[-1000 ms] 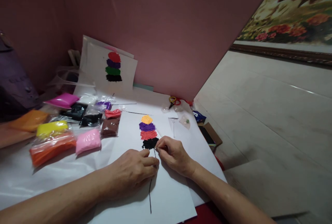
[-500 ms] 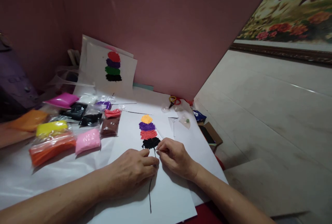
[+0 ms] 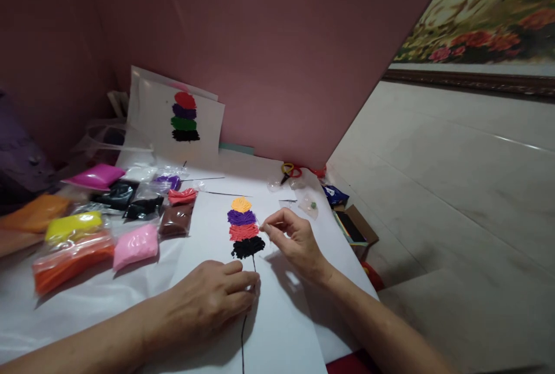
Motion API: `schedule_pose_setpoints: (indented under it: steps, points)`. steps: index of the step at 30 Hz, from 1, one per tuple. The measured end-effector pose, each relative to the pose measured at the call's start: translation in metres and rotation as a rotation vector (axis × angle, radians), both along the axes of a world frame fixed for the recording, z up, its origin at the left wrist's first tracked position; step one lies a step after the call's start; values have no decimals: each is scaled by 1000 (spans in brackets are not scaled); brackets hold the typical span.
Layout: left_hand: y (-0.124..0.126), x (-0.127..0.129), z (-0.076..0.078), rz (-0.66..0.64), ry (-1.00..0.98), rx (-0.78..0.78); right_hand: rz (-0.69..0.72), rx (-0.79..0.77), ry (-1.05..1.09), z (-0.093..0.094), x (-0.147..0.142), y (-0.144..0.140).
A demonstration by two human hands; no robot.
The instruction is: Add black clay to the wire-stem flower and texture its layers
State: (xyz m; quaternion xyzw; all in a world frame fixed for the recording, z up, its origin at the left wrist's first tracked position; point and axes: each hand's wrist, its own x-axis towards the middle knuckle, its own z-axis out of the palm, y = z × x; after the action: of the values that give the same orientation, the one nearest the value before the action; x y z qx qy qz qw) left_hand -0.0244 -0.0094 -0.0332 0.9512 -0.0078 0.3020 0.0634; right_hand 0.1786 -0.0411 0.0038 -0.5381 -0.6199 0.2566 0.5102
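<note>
A white sheet of paper point(image 3: 284, 328) carries a stacked clay shape: yellow top point(image 3: 241, 204), purple band point(image 3: 241, 217), coral band point(image 3: 243, 232) and rough black band point(image 3: 248, 247). A thin black clay strand point(image 3: 243, 342) runs down the sheet from the black band. My left hand point(image 3: 214, 293) rests on the paper with bent fingers closed over this strand. Beside the coral band, my right hand point(image 3: 297, 242) is raised slightly, thumb and forefinger pinched on a thin pale stick-like tool point(image 3: 259, 223) that shows only faintly.
Clay packets lie at left, among them pink point(image 3: 136, 246), orange-red point(image 3: 73, 264), yellow point(image 3: 73, 225) and brown point(image 3: 176, 219). A similar clay picture point(image 3: 208, 125) leans on the pink panel point(image 3: 277, 62). Scissors point(image 3: 287, 173) lie at the back right; an open box point(image 3: 358, 226) stands beyond the table edge.
My right hand has moved up from the base of the black band to beside the coral band. My left hand stays on the strand. The view has shifted slightly.
</note>
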Motion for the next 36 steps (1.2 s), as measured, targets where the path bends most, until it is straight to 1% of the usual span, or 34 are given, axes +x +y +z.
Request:
schedule_pose_setpoints:
  steps: [2, 3, 4, 6, 7, 9, 10, 12, 13, 14, 17, 18, 19, 21, 23, 26, 27, 29, 31, 34, 36]
  points:
    - [0, -1, -2, -51, 21, -25, -19, -24, 47, 2, 3, 12]
    - [0, -2, -3, -48, 4, -33, -22, -41, 88, 3, 5, 18]
    - [0, -2, -3, -11, -41, -37, -17, -55, 131, 4, 7, 22]
    - [1, -4, -4, 118, -172, -55, 10, -45, 176, 4, 7, 24]
    - [1, -6, -5, 200, -229, -80, 22, -6, 164, 3, 6, 22]
    - [3, -9, -6, 348, -308, -135, 21, 181, 64, 0, 0, 10]
    - [4, -11, -7, 397, -321, -153, 58, 283, -22, -2, -4, 2]
    - [7, -13, -9, 446, -330, -152, 144, 447, -161, -8, -12, -12]
    - [8, -14, -9, 435, -322, -138, 191, 500, -195, -11, -17, -17]
    - [8, -15, -9, 390, -295, -126, 214, 540, -194, -15, -21, -20]
    - [5, -16, -5, 189, -159, -177, 212, 604, -189, -24, -28, -21]
    - [2, -16, -2, 165, -124, -225, 207, 610, -197, -26, -30, -20]
    - [-2, -16, 1, 201, -120, -256, 206, 610, -210, -28, -30, -19]
    - [-9, -17, 6, 303, -108, -286, 214, 602, -231, -30, -29, -19]
    - [-11, -17, 8, 347, -82, -308, 239, 568, -240, -31, -27, -20]
    - [-5, -16, 5, 331, -137, -320, 231, 441, -179, -29, -21, -22]
    - [-1, -15, 3, 289, -166, -306, 192, 386, -127, -27, -19, -22]
    - [6, -12, -3, 277, -198, -311, 100, 277, -17, -23, -15, -18]
    - [9, -9, -8, 246, -178, -314, 35, 176, 64, -19, -12, -10]
    - [9, -7, -17, 273, -234, -323, -57, 0, 138, -15, -7, 3]
    - [8, -6, -22, 268, -240, -372, -82, -86, 146, -14, -5, 11]
